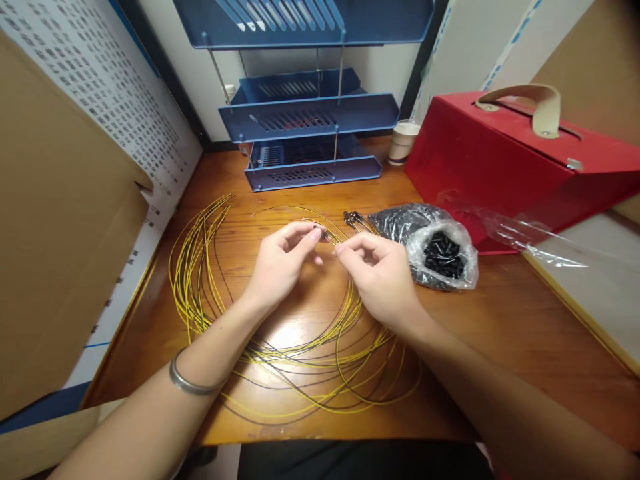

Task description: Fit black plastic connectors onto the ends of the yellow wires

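The left hand is partly closed: its thumb and index finger pinch a small dark piece, while the other fingers curl loosely beneath. The piece is too small to make out clearly. The right hand is more tightly closed, thumb and index fingertips together on a thin wire just beside that piece; its remaining fingers fold under and are partly hidden. The 2 hands are near each other but apart, above the middle of the wooden surface.

Yellow and black wires lie in loose loops from near the surface's left edge, under both forearms, toward its near edge. Beyond the right hand, wire ends with dark tips lie beside a clear plastic bag; its open mouth shows black pieces. The bag sits toward the surface's right edge, just beside a red case. Along the far edge stand a blue rack with 3 visible tiers and 1 paper cup.
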Demonstrator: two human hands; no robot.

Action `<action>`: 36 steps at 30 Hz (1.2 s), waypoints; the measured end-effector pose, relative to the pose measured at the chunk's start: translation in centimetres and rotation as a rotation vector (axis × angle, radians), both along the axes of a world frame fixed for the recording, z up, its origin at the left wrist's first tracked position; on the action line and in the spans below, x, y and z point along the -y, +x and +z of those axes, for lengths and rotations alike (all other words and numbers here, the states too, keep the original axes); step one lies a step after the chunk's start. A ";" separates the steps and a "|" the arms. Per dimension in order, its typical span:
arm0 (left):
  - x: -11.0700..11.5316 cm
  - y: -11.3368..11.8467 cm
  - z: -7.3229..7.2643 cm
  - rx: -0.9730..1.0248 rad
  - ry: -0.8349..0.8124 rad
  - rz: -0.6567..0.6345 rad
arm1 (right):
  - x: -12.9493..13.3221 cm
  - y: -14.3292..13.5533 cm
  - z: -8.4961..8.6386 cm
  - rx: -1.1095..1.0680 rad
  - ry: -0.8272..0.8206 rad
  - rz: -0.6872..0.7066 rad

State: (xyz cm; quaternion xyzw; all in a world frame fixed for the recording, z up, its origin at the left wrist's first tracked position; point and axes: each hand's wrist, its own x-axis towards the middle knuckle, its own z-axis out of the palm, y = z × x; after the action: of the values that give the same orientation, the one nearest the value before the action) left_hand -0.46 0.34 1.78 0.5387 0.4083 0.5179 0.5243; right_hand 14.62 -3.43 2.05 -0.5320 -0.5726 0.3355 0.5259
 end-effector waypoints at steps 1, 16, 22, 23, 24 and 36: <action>0.0 0.0 0.0 -0.004 0.003 -0.008 | 0.0 0.0 0.0 -0.001 0.000 -0.004; 0.1 -0.2 -0.1 -0.112 0.042 -0.034 | 0.1 -0.2 0.0 0.038 -0.012 0.033; 0.1 -0.2 0.1 -0.125 0.017 0.004 | 0.2 -0.3 0.0 0.048 -0.022 0.056; 0.0 -0.2 0.1 -0.113 0.007 0.019 | 0.2 -0.3 -0.1 0.044 -0.022 0.056; -0.1 -0.2 0.1 -0.090 -0.005 0.032 | 0.2 -0.2 -0.1 0.041 -0.019 0.052; 0.1 -0.3 0.5 0.229 -0.203 -0.140 | -0.4 0.1 -0.1 -0.014 0.013 -0.049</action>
State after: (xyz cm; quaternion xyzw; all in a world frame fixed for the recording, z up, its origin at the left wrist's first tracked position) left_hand -0.80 0.23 2.31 0.4475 0.3578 0.4941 0.6539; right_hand 14.69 -2.99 1.94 -0.5400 -0.5581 0.3224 0.5413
